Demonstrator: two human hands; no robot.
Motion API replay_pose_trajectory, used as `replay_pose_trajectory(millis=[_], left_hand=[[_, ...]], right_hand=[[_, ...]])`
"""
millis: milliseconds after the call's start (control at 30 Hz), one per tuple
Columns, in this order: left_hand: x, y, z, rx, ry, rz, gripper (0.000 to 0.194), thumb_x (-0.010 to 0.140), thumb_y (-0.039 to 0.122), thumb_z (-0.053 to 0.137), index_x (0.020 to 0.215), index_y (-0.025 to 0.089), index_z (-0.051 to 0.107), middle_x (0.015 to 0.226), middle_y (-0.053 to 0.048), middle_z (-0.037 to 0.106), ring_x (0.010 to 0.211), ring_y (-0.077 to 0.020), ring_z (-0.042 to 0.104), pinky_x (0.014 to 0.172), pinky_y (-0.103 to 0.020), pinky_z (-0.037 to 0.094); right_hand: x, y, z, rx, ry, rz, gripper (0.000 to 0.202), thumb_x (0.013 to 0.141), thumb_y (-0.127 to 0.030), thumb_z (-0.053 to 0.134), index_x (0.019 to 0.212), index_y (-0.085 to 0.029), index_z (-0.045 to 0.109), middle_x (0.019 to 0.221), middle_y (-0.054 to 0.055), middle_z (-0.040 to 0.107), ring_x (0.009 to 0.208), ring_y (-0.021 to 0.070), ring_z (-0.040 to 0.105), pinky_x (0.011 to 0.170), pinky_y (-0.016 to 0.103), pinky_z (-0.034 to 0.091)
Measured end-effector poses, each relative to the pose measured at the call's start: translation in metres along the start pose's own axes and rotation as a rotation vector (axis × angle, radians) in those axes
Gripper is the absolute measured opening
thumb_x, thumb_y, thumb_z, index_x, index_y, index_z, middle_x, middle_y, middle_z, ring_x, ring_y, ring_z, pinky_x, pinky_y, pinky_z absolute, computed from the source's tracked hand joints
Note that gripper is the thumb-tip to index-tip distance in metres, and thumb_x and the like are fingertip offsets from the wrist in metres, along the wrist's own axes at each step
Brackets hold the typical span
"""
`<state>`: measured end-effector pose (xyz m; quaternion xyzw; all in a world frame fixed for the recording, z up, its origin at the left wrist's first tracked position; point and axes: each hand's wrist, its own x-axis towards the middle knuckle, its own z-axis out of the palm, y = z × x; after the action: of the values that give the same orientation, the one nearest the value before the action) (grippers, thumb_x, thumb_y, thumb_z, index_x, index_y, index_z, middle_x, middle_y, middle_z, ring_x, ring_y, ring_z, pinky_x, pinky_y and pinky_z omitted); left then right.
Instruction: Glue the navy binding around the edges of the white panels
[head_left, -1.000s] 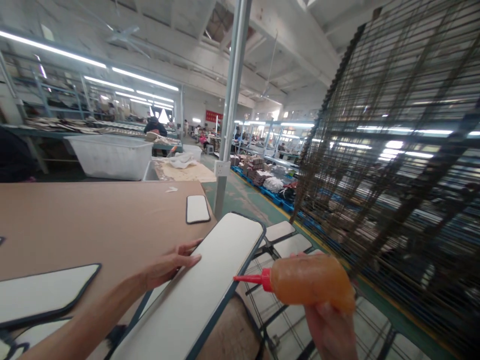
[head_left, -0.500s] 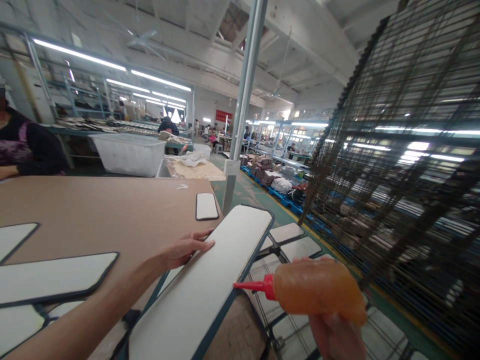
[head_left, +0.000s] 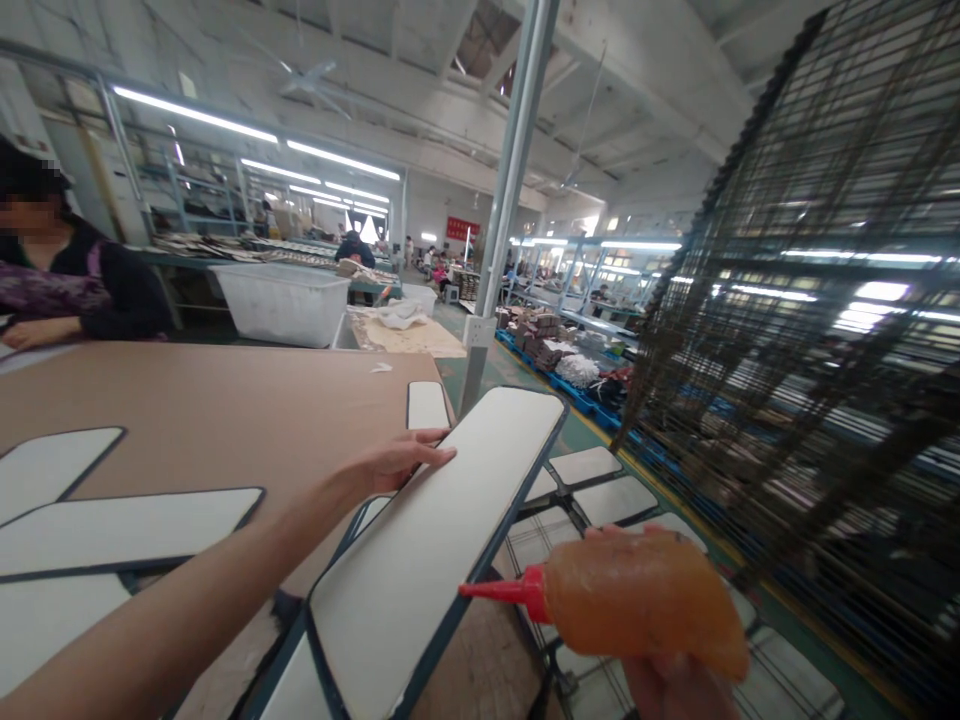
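A long white panel with rounded corners and a dark edge (head_left: 442, 520) is held tilted in front of me. My left hand (head_left: 401, 460) grips its left edge, thumb on the white face and the other fingers at the side and beneath. My right hand (head_left: 667, 680) is wrapped round a squeeze bottle (head_left: 645, 600) of amber liquid, probably glue. The bottle lies sideways, its red nozzle tip at the panel's right edge; whether liquid is coming out I cannot tell. Another white panel (head_left: 289, 680) shows partly under the held one.
Dark-edged white panels (head_left: 150, 530) lie on the brown table (head_left: 247, 390), with a small one (head_left: 426, 405) near its far corner. More panels rest on a wire rack (head_left: 600, 500) at right. A metal post (head_left: 499, 220), tall mesh racks (head_left: 810, 300) and a co-worker (head_left: 82, 270) stand around.
The nozzle tip has moved down along the panel's right edge. My view has shifted left, showing more of the co-worker. Both hands keep their holds.
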<state>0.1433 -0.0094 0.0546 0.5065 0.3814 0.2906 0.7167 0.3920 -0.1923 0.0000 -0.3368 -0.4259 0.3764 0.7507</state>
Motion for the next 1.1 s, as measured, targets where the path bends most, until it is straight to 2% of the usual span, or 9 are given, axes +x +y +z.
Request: replay_pose_trajectory(millis=[233, 467, 567, 633, 700, 767, 900, 1000, 1100], left_hand=[[0.013, 0.006, -0.007, 0.015, 0.018, 0.008, 0.078, 0.053, 0.029, 0.084, 0.125, 0.018, 0.056, 0.091, -0.007, 0.075, 0.076, -0.0234, 0.07, 0.062, -0.028, 0.055], [0.022, 0.01, -0.02, 0.018, 0.086, 0.028, 0.08, 0.053, 0.028, 0.085, 0.126, 0.021, 0.055, 0.097, -0.008, 0.074, 0.077, -0.0241, 0.069, 0.063, -0.031, 0.057], [0.025, 0.01, -0.024, 0.02, 0.149, 0.037, 0.08, 0.051, 0.027, 0.085, 0.125, 0.02, 0.056, 0.094, -0.008, 0.075, 0.074, -0.023, 0.069, 0.061, -0.031, 0.057], [0.027, 0.008, -0.024, 0.018, 0.194, 0.047, 0.079, 0.051, 0.027, 0.086, 0.124, 0.02, 0.057, 0.093, -0.008, 0.075, 0.071, -0.022, 0.068, 0.059, -0.029, 0.056], [0.028, 0.005, -0.024, 0.012, 0.231, 0.055, 0.078, 0.051, 0.028, 0.085, 0.123, 0.019, 0.057, 0.093, -0.009, 0.075, 0.07, -0.0214, 0.068, 0.057, -0.027, 0.055], [0.027, 0.0, -0.023, 0.006, 0.258, 0.06, 0.078, 0.052, 0.03, 0.085, 0.124, 0.017, 0.056, 0.093, -0.009, 0.075, 0.071, -0.0217, 0.069, 0.057, -0.027, 0.055], [0.02, -0.01, -0.021, 0.006, 0.28, 0.067, 0.079, 0.055, 0.032, 0.083, 0.126, 0.016, 0.053, 0.091, -0.009, 0.075, 0.071, -0.0219, 0.07, 0.058, -0.027, 0.056], [0.014, -0.016, -0.02, 0.021, 0.258, 0.073, 0.081, 0.056, 0.034, 0.083, 0.128, 0.016, 0.051, 0.088, -0.008, 0.076, 0.071, -0.0214, 0.07, 0.058, -0.026, 0.056], [0.011, -0.021, -0.018, 0.019, 0.179, 0.064, 0.082, 0.057, 0.036, 0.082, 0.13, 0.016, 0.05, 0.084, -0.007, 0.076, 0.072, -0.0216, 0.07, 0.059, -0.026, 0.057]], right_hand=[[-0.003, -0.006, 0.012, 0.16, 0.08, 0.139, 0.083, 0.058, -0.044, 0.083, 0.131, -0.043, 0.043, 0.124, 0.003, 0.063, 0.107, 0.0268, 0.062, 0.082, 0.039, 0.056], [-0.007, -0.001, 0.027, 0.186, 0.003, 0.167, 0.06, 0.059, -0.048, 0.081, 0.114, -0.044, 0.058, 0.113, -0.002, 0.069, 0.103, 0.0277, 0.064, 0.08, 0.042, 0.057], [-0.013, 0.005, 0.039, 0.251, -0.021, 0.163, 0.066, 0.055, -0.05, 0.082, 0.116, -0.039, 0.059, 0.11, 0.002, 0.07, 0.099, 0.0308, 0.065, 0.08, 0.046, 0.056], [-0.013, 0.008, 0.043, 0.315, -0.006, 0.197, 0.058, 0.062, -0.051, 0.078, 0.116, -0.038, 0.061, 0.114, 0.004, 0.069, 0.102, 0.0317, 0.064, 0.085, 0.049, 0.054], [-0.006, 0.006, 0.044, 0.357, 0.061, 0.227, 0.042, 0.071, -0.049, 0.071, 0.111, -0.037, 0.065, 0.112, 0.004, 0.07, 0.102, 0.0298, 0.065, 0.088, 0.047, 0.053], [0.008, 0.002, 0.041, 0.37, 0.193, 0.203, 0.033, 0.075, -0.047, 0.068, 0.105, -0.035, 0.069, 0.104, 0.002, 0.073, 0.097, 0.0257, 0.067, 0.085, 0.039, 0.055], [0.038, -0.01, 0.034, 0.35, 0.468, 0.102, 0.031, 0.074, -0.042, 0.069, 0.102, -0.031, 0.07, 0.102, -0.001, 0.073, 0.094, 0.0207, 0.067, 0.085, 0.033, 0.053], [0.052, -0.014, 0.031, 0.337, 0.509, 0.032, 0.036, 0.067, -0.04, 0.076, 0.1, -0.028, 0.07, 0.102, 0.0, 0.073, 0.093, 0.0208, 0.067, 0.091, 0.035, 0.05], [0.061, -0.009, 0.026, 0.278, 0.443, -0.088, 0.04, 0.059, -0.034, 0.082, 0.097, -0.025, 0.071, 0.096, 0.001, 0.074, 0.087, 0.0189, 0.067, 0.087, 0.031, 0.051]])
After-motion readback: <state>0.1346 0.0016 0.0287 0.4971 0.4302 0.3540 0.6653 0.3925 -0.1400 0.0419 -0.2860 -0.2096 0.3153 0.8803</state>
